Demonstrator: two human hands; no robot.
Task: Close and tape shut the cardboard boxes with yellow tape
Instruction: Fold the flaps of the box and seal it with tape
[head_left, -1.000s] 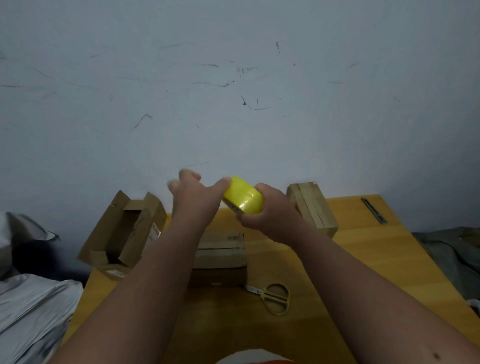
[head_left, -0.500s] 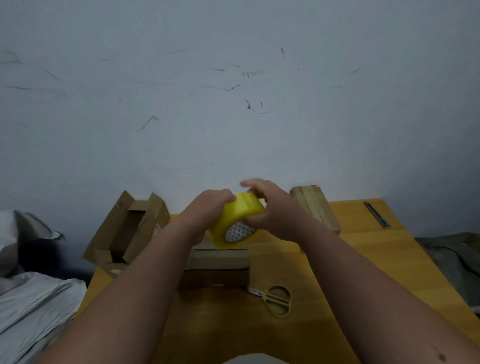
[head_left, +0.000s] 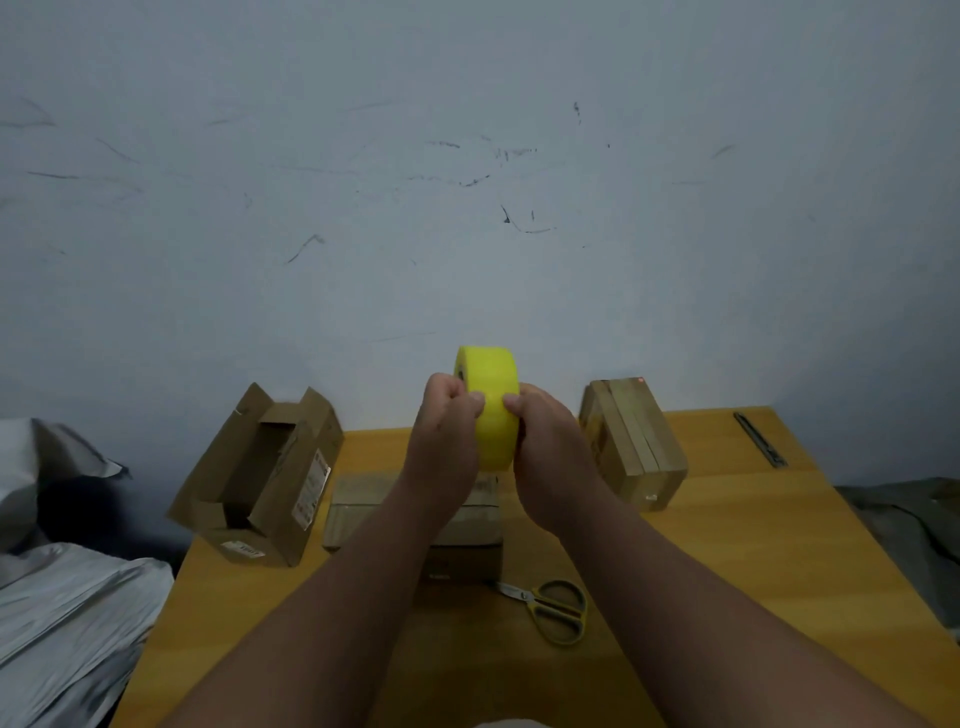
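We hold the roll of yellow tape (head_left: 491, 410) up between us and the wall, above the bench (head_left: 727, 561), standing on edge with its broad outer band toward us. Our left hand (head_left: 447, 431) curls round its left flank, our right hand (head_left: 550, 441) round the right, and the thumbs pinch at the band, seemingly feeling for the loose end; we cannot see an end lifted yet.

The roll looks light and rigid, a thick smooth hoop with a glossy, likely slippery face. We judge it best gripped by the flat sides or through the core, leaving the band free to peel. The film itself will be thin, limp and sticky, apt to fold onto itself once freed.

Below our wrists lies the middle cardboard box (head_left: 415, 525), flaps down and flat-topped. The open cardboard box (head_left: 265, 478) sits to the left at the bench's corner, flaps up, a printed label on its side. The right cardboard box (head_left: 631, 441) appears closed. The cardboard is matte, stiff and light, and its flaps may spring back unless pressed. Yellow-handled scissors (head_left: 550, 608) lie near us; a dark slim tool (head_left: 758, 439), perhaps a cutter, lies far right. Crumpled grey plastic bags (head_left: 67, 623) are heaped left of the bench.
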